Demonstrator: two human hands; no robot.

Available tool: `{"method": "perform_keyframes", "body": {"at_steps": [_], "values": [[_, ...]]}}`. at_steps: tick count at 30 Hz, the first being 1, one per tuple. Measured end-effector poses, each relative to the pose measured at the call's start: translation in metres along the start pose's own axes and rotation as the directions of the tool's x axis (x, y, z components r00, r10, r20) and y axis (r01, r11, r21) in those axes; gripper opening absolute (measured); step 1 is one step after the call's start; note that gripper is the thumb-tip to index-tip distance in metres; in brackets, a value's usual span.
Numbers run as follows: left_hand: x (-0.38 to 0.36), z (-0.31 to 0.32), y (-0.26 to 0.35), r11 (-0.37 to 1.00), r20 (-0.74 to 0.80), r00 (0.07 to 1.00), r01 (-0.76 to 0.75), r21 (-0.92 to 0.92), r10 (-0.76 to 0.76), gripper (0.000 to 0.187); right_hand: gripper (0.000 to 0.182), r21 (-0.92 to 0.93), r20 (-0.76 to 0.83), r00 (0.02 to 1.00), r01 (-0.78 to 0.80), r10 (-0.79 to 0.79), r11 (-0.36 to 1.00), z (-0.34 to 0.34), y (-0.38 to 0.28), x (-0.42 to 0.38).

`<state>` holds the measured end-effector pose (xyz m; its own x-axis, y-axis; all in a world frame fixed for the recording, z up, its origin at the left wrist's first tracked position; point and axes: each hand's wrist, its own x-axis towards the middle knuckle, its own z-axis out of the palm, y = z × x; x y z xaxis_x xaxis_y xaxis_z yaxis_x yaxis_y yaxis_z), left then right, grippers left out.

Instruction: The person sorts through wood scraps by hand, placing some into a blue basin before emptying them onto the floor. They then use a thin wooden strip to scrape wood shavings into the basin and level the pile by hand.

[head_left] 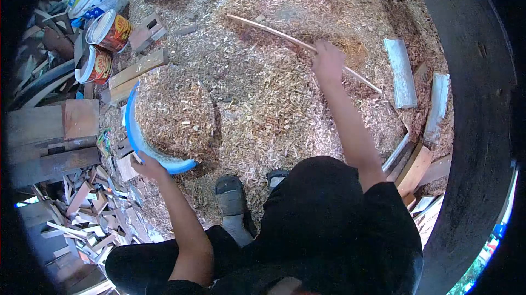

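Wood shavings cover the ground all around us, a pale, thick layer spreading out from our feet. Looking down, we see our left hand at the near rim of a blue basin, fingers closed around its edge. That basin is tipped on its side and packed full of shavings, resting on the ground to our left. Our right hand reaches far forward over the pile, fingers closed around a long thin stick. It lies at a slant across the shavings, one end running up and left, the other passing down and right beyond the hand. One of our shoes shows just below the basin. Paint cans lie tumbled at the far left, next to short wooden boards. Small wood offcuts are heaped lower left. Curved grey slabs lie on the shavings to the right, well apart from the stick hand.
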<state>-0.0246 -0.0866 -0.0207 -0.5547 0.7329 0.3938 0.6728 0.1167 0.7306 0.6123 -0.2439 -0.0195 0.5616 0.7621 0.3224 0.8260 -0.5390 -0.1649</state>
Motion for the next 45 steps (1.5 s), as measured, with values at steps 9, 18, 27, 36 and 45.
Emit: {"method": "perform_keyframes", "body": {"at_steps": [9,18,27,36,45], "values": [[-0.074,0.077,0.187,0.757,0.354,0.673,-0.536,-0.372,0.65,0.036,0.029,0.098,-0.051,0.998,0.05,-0.045,0.994,-0.006,0.006,0.018],[-0.143,0.229,0.324,0.466,0.399,0.252,-0.603,-0.647,0.881,0.04,0.026,0.26,-0.051,0.939,0.341,-0.34,0.903,0.05,-0.003,0.095],[-0.164,0.298,0.323,0.348,0.41,-0.01,-0.512,-0.786,0.912,0.011,0.03,0.317,0.098,0.938,0.286,-0.331,0.904,0.045,0.006,0.086],[-0.189,0.233,0.273,0.465,0.525,0.057,-0.552,-0.692,0.849,0.014,0.024,0.353,0.151,0.923,0.285,-0.355,0.891,0.023,0.002,0.017],[-0.18,0.204,0.258,0.455,0.542,-0.05,-0.482,-0.749,0.839,0.022,0.026,0.307,0.308,0.895,0.228,-0.323,0.924,-0.014,0.016,-0.005]]}}
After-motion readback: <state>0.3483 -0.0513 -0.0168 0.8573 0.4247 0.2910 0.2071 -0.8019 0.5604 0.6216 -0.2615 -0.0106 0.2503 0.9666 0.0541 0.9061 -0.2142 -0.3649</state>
